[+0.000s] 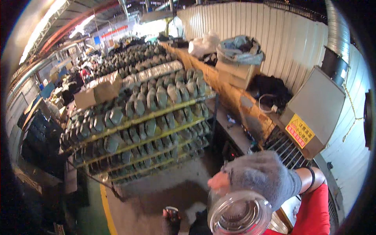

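Observation:
My right hand, in a grey glove with bare fingertips, is closed round a clear see-through jar. The jar is tilted, with one round end facing me close to the view. A red sleeve and a dark wristband show on that arm. Lower and further left, my left hand is in a dark glove, with its fingertips round a small round lid that has a pale rim. Most of the left arm is out of view.
A multi-tier rack full of grey-green shoe-shaped forms stands ahead, with a cardboard box on top. To the right are a metal-hooded machine with a warning label, a wire grille and a bagged carton. A yellow line marks the floor.

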### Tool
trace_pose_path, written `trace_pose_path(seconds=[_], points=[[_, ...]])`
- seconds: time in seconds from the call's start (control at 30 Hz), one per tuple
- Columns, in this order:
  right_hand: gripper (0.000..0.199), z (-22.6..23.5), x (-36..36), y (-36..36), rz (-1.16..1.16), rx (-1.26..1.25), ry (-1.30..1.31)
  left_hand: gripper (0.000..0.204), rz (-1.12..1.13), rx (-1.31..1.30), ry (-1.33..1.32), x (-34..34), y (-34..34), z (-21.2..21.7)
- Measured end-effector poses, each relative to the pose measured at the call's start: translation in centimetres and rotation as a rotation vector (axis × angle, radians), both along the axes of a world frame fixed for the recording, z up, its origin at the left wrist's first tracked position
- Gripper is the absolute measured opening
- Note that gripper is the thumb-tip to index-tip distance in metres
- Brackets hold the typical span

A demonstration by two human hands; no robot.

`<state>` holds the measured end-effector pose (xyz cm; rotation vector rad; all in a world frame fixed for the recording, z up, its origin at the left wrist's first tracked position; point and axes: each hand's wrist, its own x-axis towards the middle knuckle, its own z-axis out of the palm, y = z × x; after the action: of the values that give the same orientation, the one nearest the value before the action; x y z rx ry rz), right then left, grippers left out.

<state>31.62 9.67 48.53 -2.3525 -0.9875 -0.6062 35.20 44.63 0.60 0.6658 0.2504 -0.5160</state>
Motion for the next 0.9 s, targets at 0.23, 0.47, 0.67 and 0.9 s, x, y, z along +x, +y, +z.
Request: trace_pose_path(seconds=[0.23,0.47,0.67,0.9], points=[[0.045,-0.9,0.9,-1.4,-0.149,-0.029,-0.067,0.041,0.037,0.214,0.07,-0.1,-1.0,0.3],[0.035,-0.6,0.5,0.0,-0.122,-0.207,-0.46,0.045,0.117,0.118,0.142,-1.8,-1.0,1.8],[0.028,4.1,-2.6,1.7,-0.117,-0.376,-0.574,0.031,-0.111,-0.098,-0.031,0.5,-0.6,1.6],[0.024,4.3,1.7,1.9,0.117,-0.236,-0.976,0.034,0.005,-0.249,-0.01,0.9,-0.1,-0.5]])
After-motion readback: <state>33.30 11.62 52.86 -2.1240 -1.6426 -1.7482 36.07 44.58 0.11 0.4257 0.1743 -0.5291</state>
